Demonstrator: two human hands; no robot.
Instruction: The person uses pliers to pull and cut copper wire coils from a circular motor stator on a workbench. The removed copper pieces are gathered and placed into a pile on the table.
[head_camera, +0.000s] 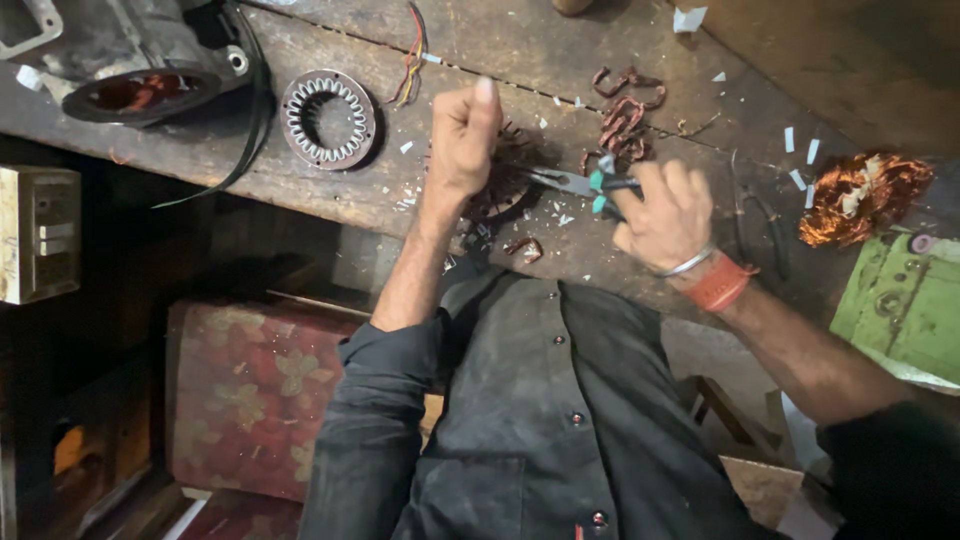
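Note:
My left hand (463, 140) is closed over a round motor stator (508, 190) with copper windings, which rests on the worn wooden bench (300, 170). In my right hand (665, 215) I grip pliers (580, 183) with teal handles; their jaws point left into the stator's windings. Small cut loops of copper wire (622, 118) lie just beyond the pliers. The stator is mostly hidden under my left hand.
An empty slotted stator ring (328, 118) lies left of my hands, next to a grey motor housing (140, 60). Colored wires (410, 60) hang at the back. A tangled copper coil (862, 198) sits right, above a green metal part (905, 305). A floral cushion (255, 400) is below.

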